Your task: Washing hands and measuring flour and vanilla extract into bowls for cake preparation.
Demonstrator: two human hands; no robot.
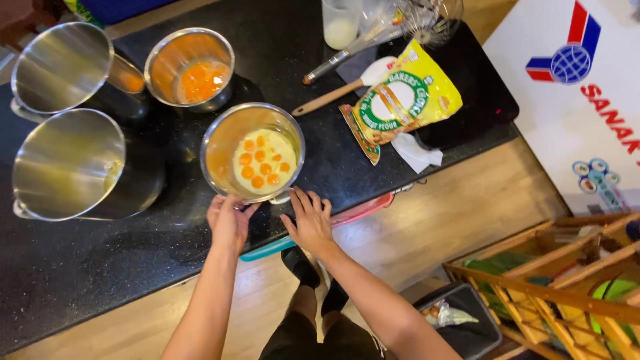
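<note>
A steel bowl [220, 137] with several egg yolks in pale liquid stands near the front edge of the black counter [80, 267]. My left hand [229, 219] touches the bowl's near rim, fingers curled against it. My right hand [309, 219] lies flat on the counter just right of the bowl, fingers spread, holding nothing. A smaller steel bowl [170, 50] holding yolks sits farther back.
Two large steel pots [63, 163] [60, 67] stand at the left. A yellow flour bag [403, 97], wooden spatula [340, 90], whisk [373, 37], cup of white liquid [340, 23] and crumpled tissue [415, 152] lie at the right. A wooden rack [553, 287] and bin [460, 320] stand on the floor.
</note>
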